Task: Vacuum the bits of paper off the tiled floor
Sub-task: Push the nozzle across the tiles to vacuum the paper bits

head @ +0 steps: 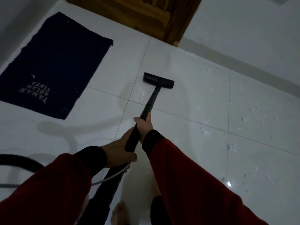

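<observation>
A black vacuum wand [150, 103] runs from my hands down to its flat black floor head [158, 80], which rests on the white tiled floor [186, 88]. My right hand [145, 125] grips the wand higher up its shaft. My left hand [121, 151] holds the thicker black handle below it, together with a thin grey cord [112, 176]. Several small white bits of paper [203, 130] lie scattered over the tiles to the right of the head, out to the right edge of view.
A dark blue mat [53, 65] with white lettering lies on the floor at left. A wooden door [146, 15] stands at the top, a white wall [243, 30] at right. The black vacuum hose [19, 161] curves in at left. My bare foot [118, 213] is near the bottom.
</observation>
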The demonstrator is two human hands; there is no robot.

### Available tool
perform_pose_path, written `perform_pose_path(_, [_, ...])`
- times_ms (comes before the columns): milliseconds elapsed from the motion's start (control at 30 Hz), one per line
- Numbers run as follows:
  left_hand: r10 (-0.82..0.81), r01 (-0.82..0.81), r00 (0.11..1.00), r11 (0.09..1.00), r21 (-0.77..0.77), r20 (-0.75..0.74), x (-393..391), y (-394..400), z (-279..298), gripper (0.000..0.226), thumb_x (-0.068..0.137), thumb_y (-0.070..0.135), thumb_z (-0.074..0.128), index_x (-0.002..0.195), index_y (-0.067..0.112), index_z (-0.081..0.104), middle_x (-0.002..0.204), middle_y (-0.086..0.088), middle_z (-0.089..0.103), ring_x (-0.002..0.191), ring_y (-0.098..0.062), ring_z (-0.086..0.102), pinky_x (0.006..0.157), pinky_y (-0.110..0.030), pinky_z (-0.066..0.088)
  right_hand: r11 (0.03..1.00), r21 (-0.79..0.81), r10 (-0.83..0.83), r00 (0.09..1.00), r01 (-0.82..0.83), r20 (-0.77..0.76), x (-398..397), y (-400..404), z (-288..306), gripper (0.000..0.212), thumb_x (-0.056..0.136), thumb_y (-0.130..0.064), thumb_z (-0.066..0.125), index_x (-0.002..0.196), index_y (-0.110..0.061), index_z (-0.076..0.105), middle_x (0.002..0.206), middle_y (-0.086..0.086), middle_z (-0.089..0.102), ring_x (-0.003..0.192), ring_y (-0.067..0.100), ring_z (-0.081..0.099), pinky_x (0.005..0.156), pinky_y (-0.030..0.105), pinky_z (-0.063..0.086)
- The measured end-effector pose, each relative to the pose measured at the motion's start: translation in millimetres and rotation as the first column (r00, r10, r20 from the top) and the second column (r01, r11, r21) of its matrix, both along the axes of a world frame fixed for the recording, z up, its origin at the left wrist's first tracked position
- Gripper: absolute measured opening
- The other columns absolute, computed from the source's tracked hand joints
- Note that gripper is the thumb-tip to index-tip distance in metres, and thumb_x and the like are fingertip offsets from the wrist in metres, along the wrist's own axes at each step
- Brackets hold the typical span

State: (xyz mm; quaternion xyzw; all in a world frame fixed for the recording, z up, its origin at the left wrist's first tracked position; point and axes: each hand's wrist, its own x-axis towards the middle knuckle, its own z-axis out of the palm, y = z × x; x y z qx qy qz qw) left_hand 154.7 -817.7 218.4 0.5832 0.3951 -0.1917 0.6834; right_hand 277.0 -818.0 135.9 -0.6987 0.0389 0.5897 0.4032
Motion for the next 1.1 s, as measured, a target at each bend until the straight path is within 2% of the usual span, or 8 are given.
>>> perform_pose_path(233, [0.060,-0.060,0.998,0.998,-0.028,-0.004,-23.3,-56.9,9.2,0.097,0.085,0.007,0.061,0.146,0.045,-0.004,0.086,-0.009,0.059,0.063,-0.022,0.061,0.057,-0.027,0.055,0.999,0.004,0.037,0.999,-0.037,0.021,-22.0,-51.5,3.6,0.080,0.094,-0.018,0.052,0.150,-0.043,0.000,0.137,0.017,0.049,0.067,0.020,0.056,0.059,0.031,0.051])
perform_pose_path(400, [0.104,-0.104,0.995,0.994,-0.033,0.005,-23.4,-117.4,8.8,0.087,0.088,0.015,0.060,0.146,0.045,0.003,0.087,-0.014,0.060,0.063,-0.020,0.058,0.055,-0.027,0.052,0.999,0.003,0.033,0.999,-0.033,0.023,-20.7,-111.4,3.4,0.078,0.095,-0.017,0.050,0.150,-0.042,0.001,0.128,0.013,0.051,0.069,0.019,0.054,0.059,0.031,0.050])
perform_pose_path(433, [0.101,-0.101,0.995,0.994,-0.036,0.001,-21.9,-131.1,7.9,0.085,0.088,0.016,0.059,0.145,0.045,0.002,0.089,-0.016,0.061,0.065,-0.021,0.058,0.056,-0.027,0.052,0.999,-0.007,0.047,0.998,-0.046,0.036,-18.9,-124.1,2.0,0.078,0.095,-0.017,0.050,0.150,-0.042,0.001,0.132,0.013,0.051,0.074,0.022,0.057,0.063,0.032,0.052])
perform_pose_path(533, [0.069,-0.070,0.997,0.997,-0.018,-0.029,-21.1,-171.9,7.8,0.084,0.090,0.021,0.057,0.145,0.045,-0.001,0.091,-0.016,0.063,0.065,-0.021,0.060,0.056,-0.025,0.052,0.998,-0.039,0.059,0.996,-0.057,0.066,-19.3,-165.5,-3.1,0.081,0.094,-0.019,0.050,0.150,-0.042,-0.003,0.145,0.012,0.042,0.113,0.032,0.056,0.097,0.046,0.050])
perform_pose_path(600, [0.052,-0.053,0.998,0.998,-0.030,-0.036,-24.6,-194.6,10.4,0.081,0.091,0.020,0.055,0.145,0.044,-0.001,0.080,-0.011,0.060,0.060,-0.016,0.058,0.053,-0.022,0.051,0.996,-0.056,0.073,0.996,-0.070,0.055,-24.1,-189.5,-3.2,0.082,0.093,-0.020,0.050,0.149,-0.044,-0.005,0.146,0.011,0.041,0.120,0.034,0.053,0.103,0.048,0.046])
perform_pose_path(767, [0.038,-0.041,0.997,0.998,-0.044,-0.060,-45.1,-237.9,21.7,0.078,0.092,0.018,0.054,0.146,0.043,0.002,0.075,-0.007,0.055,0.057,-0.013,0.057,0.051,-0.020,0.051,0.996,-0.061,0.068,0.997,-0.067,0.020,-46.6,-236.2,5.8,0.082,0.093,-0.020,0.048,0.149,-0.044,-0.007,0.143,0.012,0.045,0.115,0.033,0.057,0.100,0.048,0.049])
perform_pose_path(933, [0.065,-0.069,0.994,0.996,-0.048,-0.088,-76.0,-275.9,33.4,0.078,0.092,0.017,0.055,0.145,0.044,0.005,0.074,-0.007,0.053,0.060,-0.015,0.056,0.051,-0.021,0.052,0.995,-0.072,0.065,0.998,-0.065,0.000,-79.2,-275.8,13.1,0.082,0.094,-0.019,0.047,0.149,-0.044,-0.007,0.133,0.013,0.052,0.100,0.029,0.059,0.094,0.045,0.052])
perform_pose_path(1100, [0.043,-0.046,0.995,0.998,-0.033,-0.085,-116.0,-311.7,36.9,0.079,0.091,0.016,0.055,0.145,0.045,0.004,0.074,-0.007,0.053,0.061,-0.015,0.056,0.053,-0.022,0.051,0.996,-0.082,0.039,0.999,-0.041,-0.029,-119.2,-314.5,18.4,0.081,0.095,-0.019,0.046,0.149,-0.045,-0.009,0.123,0.009,0.049,0.107,0.031,0.059,0.092,0.044,0.052])
